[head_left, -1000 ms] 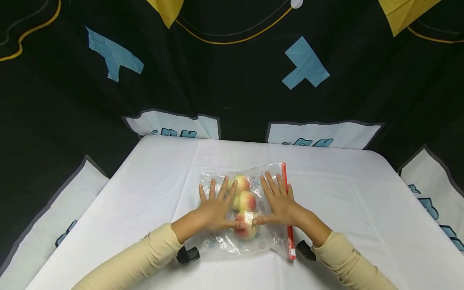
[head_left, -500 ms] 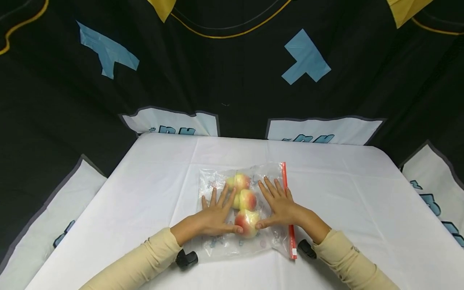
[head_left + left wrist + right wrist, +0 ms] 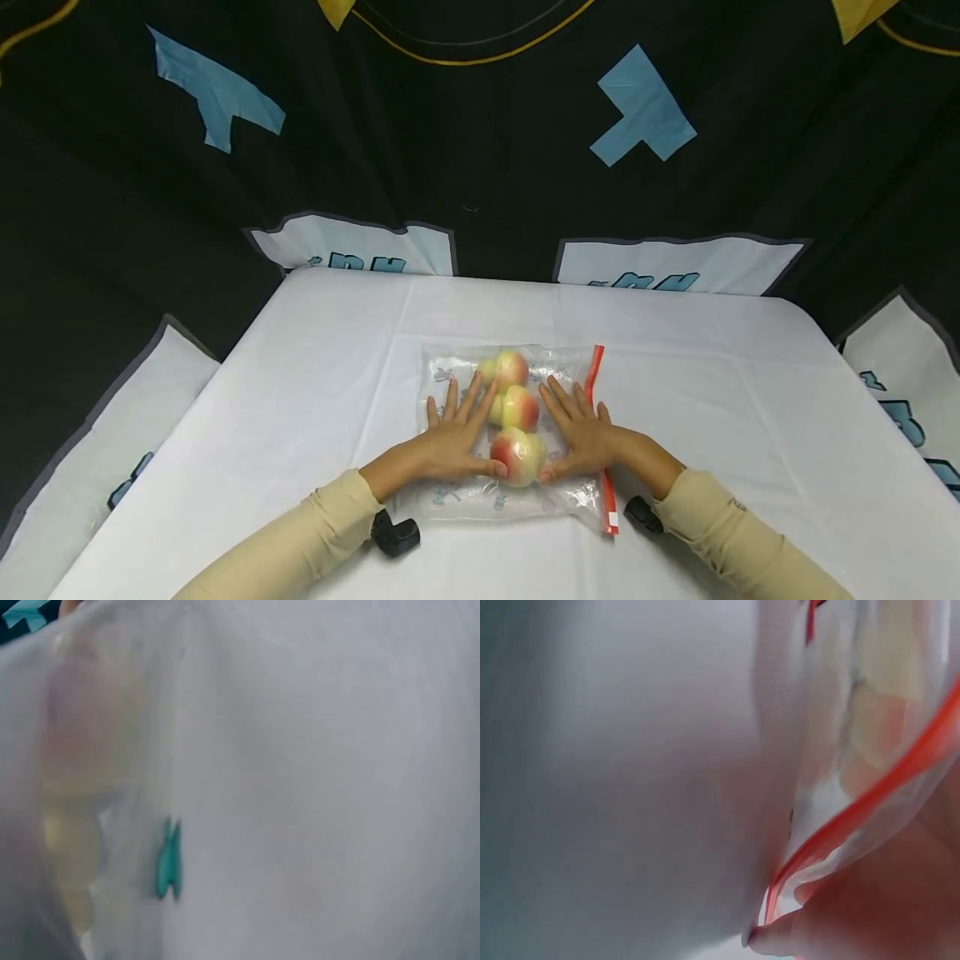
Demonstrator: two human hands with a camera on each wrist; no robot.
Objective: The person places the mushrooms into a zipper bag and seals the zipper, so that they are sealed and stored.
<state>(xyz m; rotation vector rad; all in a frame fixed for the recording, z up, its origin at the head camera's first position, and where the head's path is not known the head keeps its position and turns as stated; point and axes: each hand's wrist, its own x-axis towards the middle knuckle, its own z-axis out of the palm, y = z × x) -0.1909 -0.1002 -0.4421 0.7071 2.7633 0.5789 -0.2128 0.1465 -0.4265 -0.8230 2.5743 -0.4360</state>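
A clear zip bag (image 3: 480, 503) with a red closing strip (image 3: 611, 505) lies flat on the white table, strip to the right. Several yellow-and-red fruits that look like peaches (image 3: 519, 457) sit in a column inside it. My left hand (image 3: 452, 442) rests with spread fingers on the bag's left half, its thumb by the lowest fruit. The right hand (image 3: 588, 437) lies spread on the bag beside the fruits, across the strip. The right wrist view shows the red strip (image 3: 870, 799) bending past my right fingers. In the left wrist view, fruit (image 3: 82, 731) appears blurred through the plastic.
A white cloth covers the table (image 3: 337, 350). Black fabric (image 3: 465, 167) with blue tape pieces (image 3: 645, 104) hangs behind it. A black wrist device (image 3: 395, 533) sits at the left cuff, another (image 3: 642, 515) at the right. A small teal print (image 3: 169, 859) shows in the left wrist view.
Both hands have slid slightly across the bag, the right thumb drawing away from the lowest fruit. The bag has shifted a little right, and the strip now bends near the right hand.
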